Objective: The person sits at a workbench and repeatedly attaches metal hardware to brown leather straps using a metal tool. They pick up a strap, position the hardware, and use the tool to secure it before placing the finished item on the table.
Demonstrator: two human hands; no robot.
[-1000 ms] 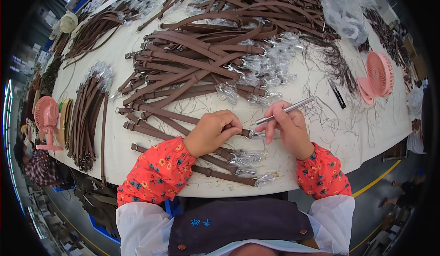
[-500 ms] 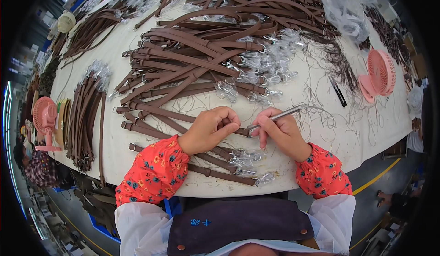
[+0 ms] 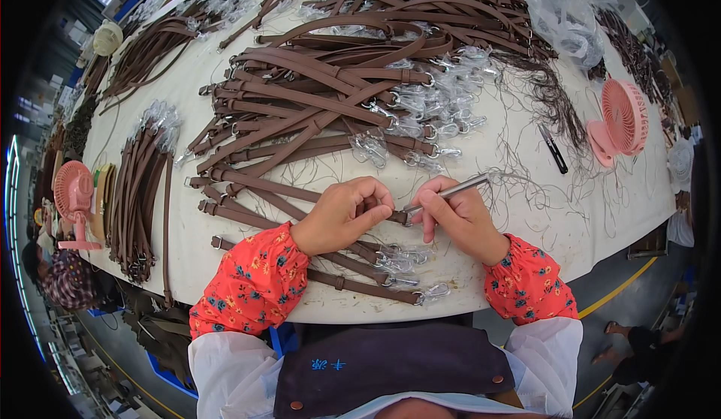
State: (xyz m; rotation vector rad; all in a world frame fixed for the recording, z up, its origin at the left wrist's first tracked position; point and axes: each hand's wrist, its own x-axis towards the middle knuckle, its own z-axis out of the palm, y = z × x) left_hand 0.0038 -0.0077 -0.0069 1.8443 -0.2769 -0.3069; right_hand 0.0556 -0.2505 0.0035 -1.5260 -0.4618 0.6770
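Strap end [image 3: 396, 215], brown and narrow, sits pinched at the near edge of the white table [image 3: 526, 246], right between the two hands. The left hand [image 3: 342, 215] is curled into a loose fist over it, fingers folded down and pressing the strap against the tabletop. The right hand [image 3: 460, 220] holds a slim silver tool [image 3: 448, 191] like a pen, thumb and fingertips closed tight on its shaft, its tip at the strap end just beside the left knuckles; whether it cuts, trims or marks is too small to tell.

Judging from the pose, the step in hand is fine work on that strap's tip, likely tidying its edge or threads. The next move would call for a steady left-hand hold and a small, controlled stroke of the tool, kept clear of the left fingertips.

The strap looks smooth, matt and leather-like, with a metal clasp wrapped in clear plastic [image 3: 398, 257] lying just near of the hands.

Farther off, a big heap of matching brown straps [image 3: 323, 96] covers the middle of the table, with a tidy bundle [image 3: 139, 186] to the left. Loose dark threads [image 3: 548, 100] and black snips [image 3: 553, 149] lie to the right, beside a pink fan [image 3: 619, 122]; another pink fan [image 3: 73, 197] stands at the left edge.
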